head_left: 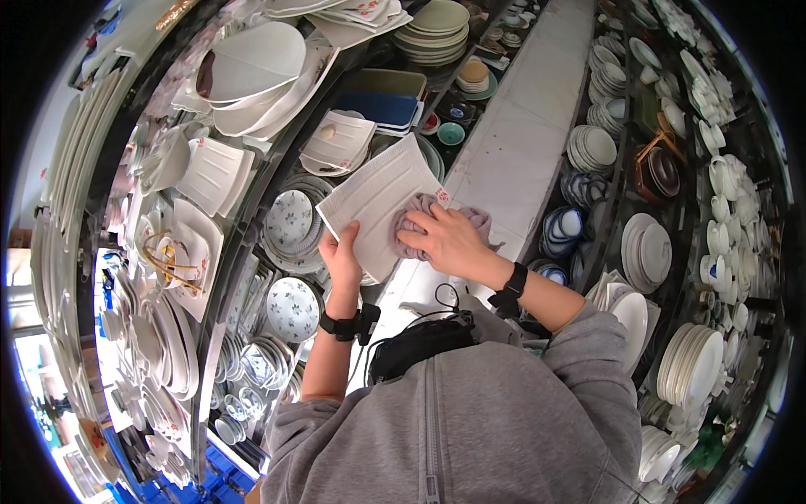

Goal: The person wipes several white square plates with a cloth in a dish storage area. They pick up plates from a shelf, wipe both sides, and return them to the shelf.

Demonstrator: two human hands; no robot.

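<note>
A white rectangular plate [369, 195] with a small red flower mark at one corner is held tilted in front of me. My left hand [341, 254] grips its near left edge, the thumb lying on the upper face and the other fingers hidden beneath. Against the plate's right part, my right hand [441, 237] presses a bunched greyish-mauve cloth [411, 225], its fingers curled over the folds. More of the cloth hangs out beyond that hand on the right.
Shelves of stacked crockery line both sides. Left of me are flower-patterned round plates [294, 309] and white rectangular plates [337, 141]. A blue tray [378, 110] lies farther ahead. On the right stand stacked white bowls [592, 149] and plates [690, 365]. A pale tiled aisle [525, 109] runs between.
</note>
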